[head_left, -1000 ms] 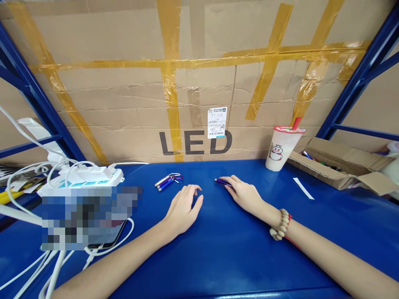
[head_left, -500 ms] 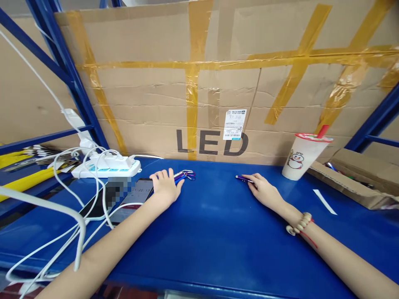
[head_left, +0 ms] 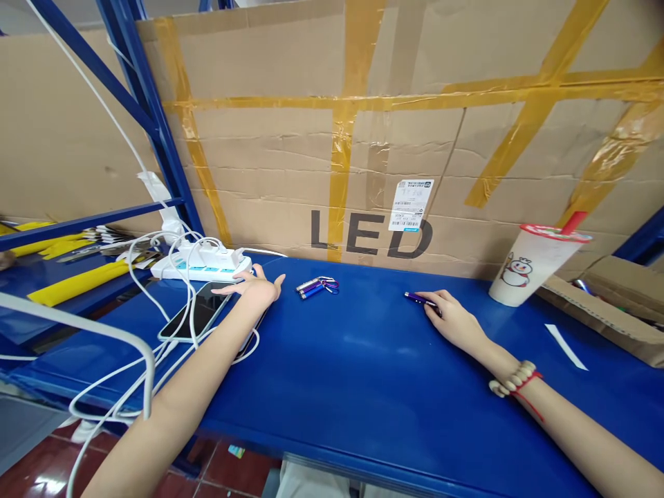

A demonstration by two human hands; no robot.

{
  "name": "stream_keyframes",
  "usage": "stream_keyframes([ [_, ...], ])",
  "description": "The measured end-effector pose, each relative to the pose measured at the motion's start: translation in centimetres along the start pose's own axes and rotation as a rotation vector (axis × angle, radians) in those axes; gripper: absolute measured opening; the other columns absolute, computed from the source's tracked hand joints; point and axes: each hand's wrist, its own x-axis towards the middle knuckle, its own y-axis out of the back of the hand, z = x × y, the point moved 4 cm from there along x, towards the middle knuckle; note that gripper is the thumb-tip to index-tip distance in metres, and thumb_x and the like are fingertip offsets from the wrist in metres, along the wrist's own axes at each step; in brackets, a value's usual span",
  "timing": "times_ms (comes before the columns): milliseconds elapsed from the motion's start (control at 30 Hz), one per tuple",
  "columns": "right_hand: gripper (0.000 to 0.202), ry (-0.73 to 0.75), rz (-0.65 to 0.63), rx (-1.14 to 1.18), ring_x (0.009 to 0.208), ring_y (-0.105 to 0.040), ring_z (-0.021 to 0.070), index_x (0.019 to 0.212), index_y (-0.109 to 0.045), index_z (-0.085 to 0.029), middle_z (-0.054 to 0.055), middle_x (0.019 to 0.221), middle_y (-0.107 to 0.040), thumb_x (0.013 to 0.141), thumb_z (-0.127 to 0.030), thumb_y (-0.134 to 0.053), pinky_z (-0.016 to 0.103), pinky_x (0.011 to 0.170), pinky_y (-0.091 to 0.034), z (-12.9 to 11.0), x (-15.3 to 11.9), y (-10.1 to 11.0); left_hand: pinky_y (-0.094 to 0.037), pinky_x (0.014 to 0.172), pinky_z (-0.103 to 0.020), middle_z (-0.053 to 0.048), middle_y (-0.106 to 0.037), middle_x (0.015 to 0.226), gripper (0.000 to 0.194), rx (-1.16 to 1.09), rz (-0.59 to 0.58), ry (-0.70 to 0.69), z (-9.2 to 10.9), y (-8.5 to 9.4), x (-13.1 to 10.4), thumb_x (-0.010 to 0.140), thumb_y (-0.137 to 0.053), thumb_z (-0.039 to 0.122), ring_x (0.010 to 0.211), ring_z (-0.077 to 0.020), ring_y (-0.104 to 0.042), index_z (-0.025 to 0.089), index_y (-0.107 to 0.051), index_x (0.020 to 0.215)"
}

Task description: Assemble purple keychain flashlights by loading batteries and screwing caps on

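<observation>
The fingers of the left hand (head_left: 255, 289) are spread wide and flat, palm down, with nothing gripped; the fingertips are held just beside the near edge of the white power strip (head_left: 205, 261) and over the far end of a dark phone (head_left: 193, 315) that lies on the blue table (head_left: 363, 373). From that hand the bare forearm is stretched back toward the lower left, across loose white cables (head_left: 155, 346). A bundle of small keychain flashlights (head_left: 314, 286), blue and silver, is seen just to the right of the left hand, apart from it.

The fingers of the right hand (head_left: 452, 319) are drawn close together and laid on the table, with their tips set on one end of a purple pen light (head_left: 419, 299), which is pinned against the blue surface; the other end juts out to the left. The wrist is ringed by a bead bracelet (head_left: 511, 382) with a red cord, and the forearm is extended to the lower right.

A lidded paper cup (head_left: 529, 266) with a red straw is stood upright near the cardboard wall marked LED (head_left: 371, 235); its contents cannot be told. Behind it, an open cardboard box (head_left: 612, 304) is laid at the right edge, in which small pen-like items are just seen. A white paper strip (head_left: 565, 346) is left flat near it.
</observation>
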Motion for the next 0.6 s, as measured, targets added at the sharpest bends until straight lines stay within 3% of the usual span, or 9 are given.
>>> stream_keyframes([
  [367, 0.036, -0.022, -0.04, -0.011, 0.101, -0.055, 0.0228, 0.119, -0.055, -0.023, 0.007, 0.107, -0.056, 0.089, -0.025, -0.037, 0.036, 0.081, -0.049, -0.4, -0.15, 0.27, -0.021, 0.084, -0.082, -0.029, -0.022, 0.146, 0.08, -0.016, -0.048, 0.047, -0.39, -0.45, 0.65, 0.082, -0.027, 0.064, 0.128, -0.0537, -0.026, 0.016, -0.016, 0.146],
  [600, 0.036, -0.01, -0.04, -0.016, 0.099, -0.057, 0.0222, 0.119, -0.055, -0.025, 0.007, 0.107, -0.056, 0.089, -0.026, -0.037, 0.035, 0.078, -0.05, -0.32, -0.08, 0.33, -0.02, 0.085, -0.082, -0.029, -0.023, 0.146, 0.078, -0.022, 0.021, 0.033, -0.15, 0.28, -0.12, 0.084, -0.026, 0.062, 0.13, -0.0526, -0.024, 0.014, -0.017, 0.146],
])
